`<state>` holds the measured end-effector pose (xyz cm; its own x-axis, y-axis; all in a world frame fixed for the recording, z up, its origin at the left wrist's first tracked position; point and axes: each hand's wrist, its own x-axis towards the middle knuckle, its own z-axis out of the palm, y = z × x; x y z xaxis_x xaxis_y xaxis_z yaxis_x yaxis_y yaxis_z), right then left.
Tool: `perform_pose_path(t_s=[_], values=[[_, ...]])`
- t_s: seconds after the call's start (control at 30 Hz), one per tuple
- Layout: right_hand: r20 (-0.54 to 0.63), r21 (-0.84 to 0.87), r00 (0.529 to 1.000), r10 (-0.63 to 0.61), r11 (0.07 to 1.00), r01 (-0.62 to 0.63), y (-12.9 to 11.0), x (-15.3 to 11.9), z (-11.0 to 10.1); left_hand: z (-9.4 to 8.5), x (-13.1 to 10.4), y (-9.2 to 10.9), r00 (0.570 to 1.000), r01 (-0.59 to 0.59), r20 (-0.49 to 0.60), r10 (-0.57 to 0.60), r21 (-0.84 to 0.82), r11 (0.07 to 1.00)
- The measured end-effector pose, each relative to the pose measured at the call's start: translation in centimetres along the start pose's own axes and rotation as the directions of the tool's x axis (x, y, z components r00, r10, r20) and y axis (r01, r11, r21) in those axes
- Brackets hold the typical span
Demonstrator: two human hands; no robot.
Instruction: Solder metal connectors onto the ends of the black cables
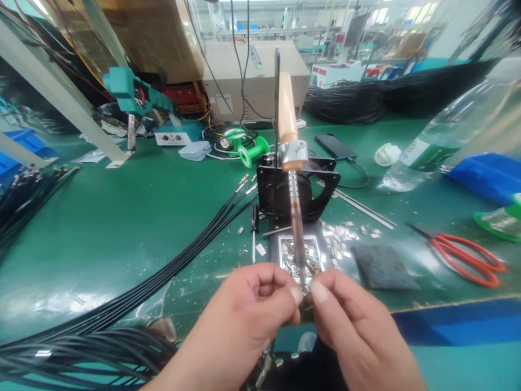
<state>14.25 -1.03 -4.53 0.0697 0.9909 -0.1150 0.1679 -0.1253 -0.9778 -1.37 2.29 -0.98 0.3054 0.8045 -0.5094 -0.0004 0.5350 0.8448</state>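
A soldering iron (297, 217) with a wooden handle is fixed in a stand, its tip pointing down between my hands. My left hand (260, 304) pinches thumb and forefinger together at the tip. From the other side, my right hand (358, 331) is also closed in a pinch, nearly touching the left. Whatever small piece is between the fingers is mostly hidden. Just behind the fingertips lies a small tray (280, 251) of little metal pieces. Behind the iron stands a black fan (266, 190).
Black cables (175, 263) with metal ends run across the left. A screwdriver (254, 222) lies by the fan. To the right are a dark square pad (382, 266), orange-handled scissors (468, 255), a plastic bottle (431, 146) and a phone (334, 146). Green solder spools (252, 152) sit behind.
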Motion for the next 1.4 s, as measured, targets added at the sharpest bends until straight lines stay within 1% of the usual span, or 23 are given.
perform_pose_path(t_s=[0.1, 0.17, 0.23, 0.33, 0.47, 0.6, 0.77, 0.9, 0.93, 1.07, 1.13, 1.3, 1.4], values=[[0.01, -0.006, 1.0, -0.009, 1.0, 0.009, 0.1, 0.1, -0.1, 0.0, 0.0, 0.1, 1.0, -0.012, 0.004, 0.012, -0.005, 1.0], [0.056, -0.021, 0.997, -0.047, 0.999, 0.048, 0.3, 0.3, -0.2, -0.1, 0.0, 0.1, 1.0, -0.013, 0.001, 0.013, 0.001, 1.0], [0.074, -0.024, 0.995, -0.066, 0.997, 0.068, 0.6, 0.3, -0.4, -0.1, 0.0, 0.0, 1.0, -0.006, -0.002, 0.006, 0.002, 1.0], [0.023, -0.01, 0.999, -0.045, 0.999, 0.045, 0.7, 0.3, -0.4, -0.1, 0.0, -0.1, 1.0, -0.014, 0.0, 0.014, 0.008, 1.0], [0.045, 0.0, 0.997, -0.057, 0.998, 0.057, 0.5, 0.2, -0.2, 0.0, 0.0, -0.1, 1.0, -0.025, 0.0, 0.025, 0.017, 1.0], [-0.001, 0.019, 1.0, -0.02, 1.0, 0.021, 0.1, 0.0, -0.1, 0.0, -0.1, 0.0, 1.0, -0.023, -0.005, 0.023, 0.014, 1.0], [0.003, 0.028, 1.0, -0.012, 1.0, 0.012, -0.3, -0.1, 0.2, -0.1, -0.1, 0.0, 1.0, -0.022, -0.012, 0.022, 0.028, 0.999], [0.001, 0.012, 1.0, -0.023, 1.0, 0.023, -0.1, -0.1, 0.1, -0.2, -0.2, -0.2, 1.0, -0.02, -0.009, 0.021, 0.044, 0.999], [0.007, 0.009, 0.999, -0.035, 0.999, 0.035, 0.0, 0.0, 0.0, -0.3, -0.3, -0.3, 1.0, -0.019, -0.011, 0.02, 0.043, 0.999], [0.101, 0.001, 0.988, -0.118, 0.993, 0.119, 0.5, 0.2, -0.5, -0.3, -0.3, -0.2, 0.999, -0.002, -0.032, 0.005, 0.083, 0.997], [0.127, -0.014, 0.981, -0.145, 0.989, 0.148, 0.7, 0.4, -0.6, -0.3, -0.2, -0.2, 0.999, 0.0, -0.036, 0.004, 0.092, 0.996], [0.137, -0.041, 0.981, -0.137, 0.989, 0.143, 0.9, 0.3, -0.8, -0.4, -0.3, -0.4, 1.0, 0.002, -0.025, 0.0, 0.077, 0.997], [0.16, -0.062, 0.983, -0.089, 0.993, 0.1, 1.2, -0.3, -1.3, -0.7, -0.8, -0.7, 0.999, 0.017, 0.048, -0.023, 0.117, 0.993]])
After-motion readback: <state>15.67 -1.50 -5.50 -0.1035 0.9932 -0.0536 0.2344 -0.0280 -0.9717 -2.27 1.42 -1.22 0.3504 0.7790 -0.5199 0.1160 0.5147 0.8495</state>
